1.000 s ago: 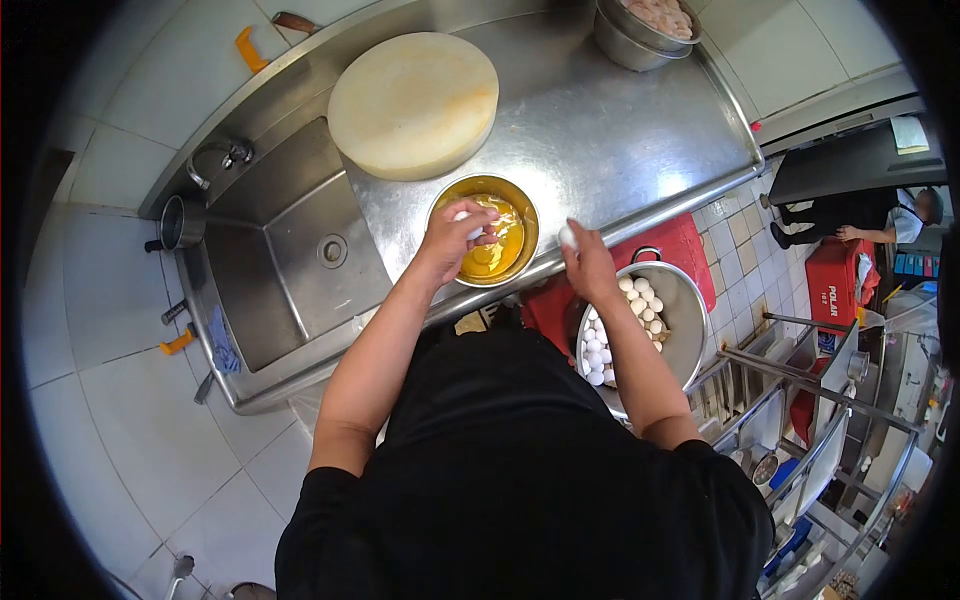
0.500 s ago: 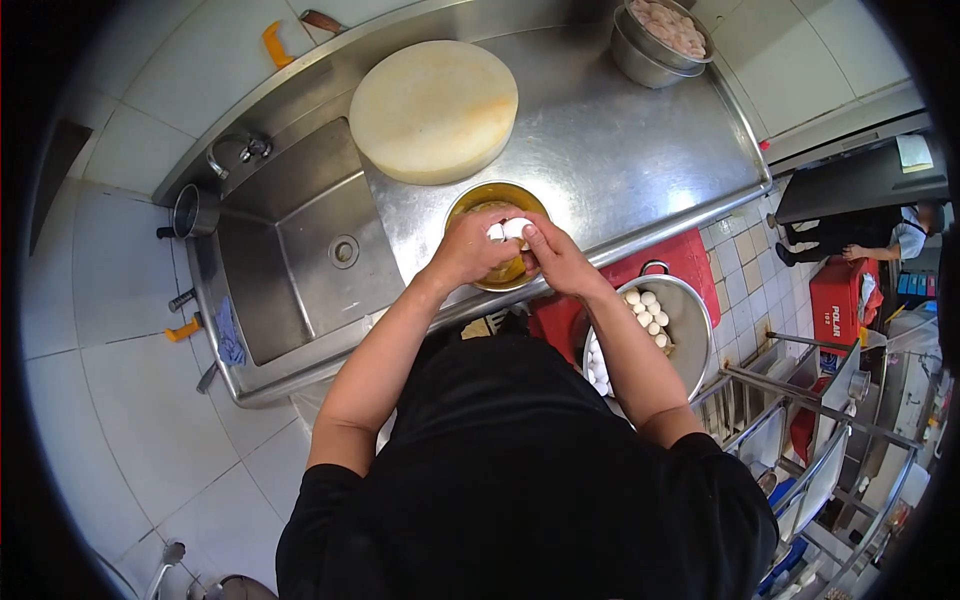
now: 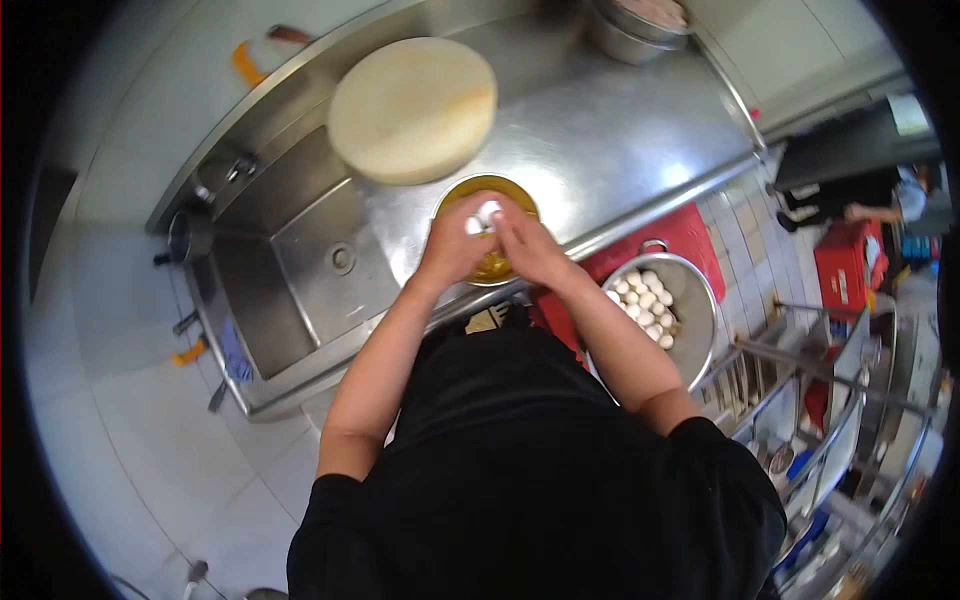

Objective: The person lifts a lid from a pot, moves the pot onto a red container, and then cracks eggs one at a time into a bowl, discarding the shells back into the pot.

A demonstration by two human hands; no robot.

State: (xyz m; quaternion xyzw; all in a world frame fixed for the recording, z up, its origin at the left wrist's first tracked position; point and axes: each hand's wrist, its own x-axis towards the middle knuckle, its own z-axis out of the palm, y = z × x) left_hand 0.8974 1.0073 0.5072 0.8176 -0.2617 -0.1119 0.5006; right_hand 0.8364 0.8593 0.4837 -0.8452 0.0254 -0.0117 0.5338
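Over a round metal bowl (image 3: 525, 195) with yellow egg liquid (image 3: 492, 266) in it, my two hands are close together. White eggshell (image 3: 489, 212) shows in two rounded pieces between my fingers; blur keeps me from seeing whether they are fully apart. My left hand (image 3: 450, 243) is closed around the piece on its side. My right hand (image 3: 532, 248) is closed at the other piece, its fingers partly hiding it. To the right, below the counter's edge, a large metal pot (image 3: 695, 330) holds several whole white eggs (image 3: 647, 300).
A thick round chopping board (image 3: 412, 110) lies on the steel counter (image 3: 590, 130) behind the bowl. The sink (image 3: 300, 270) is at the left. Stacked metal bowls (image 3: 630, 35) with pale meat stand far right. A red surface (image 3: 690, 245) lies under the pot. Another person (image 3: 865, 205) is at the right.
The whole view has shifted and turned slightly, and more eggs in the pot are visible. My hands stay over the bowl with the eggshell, my right fingers now more extended across it.
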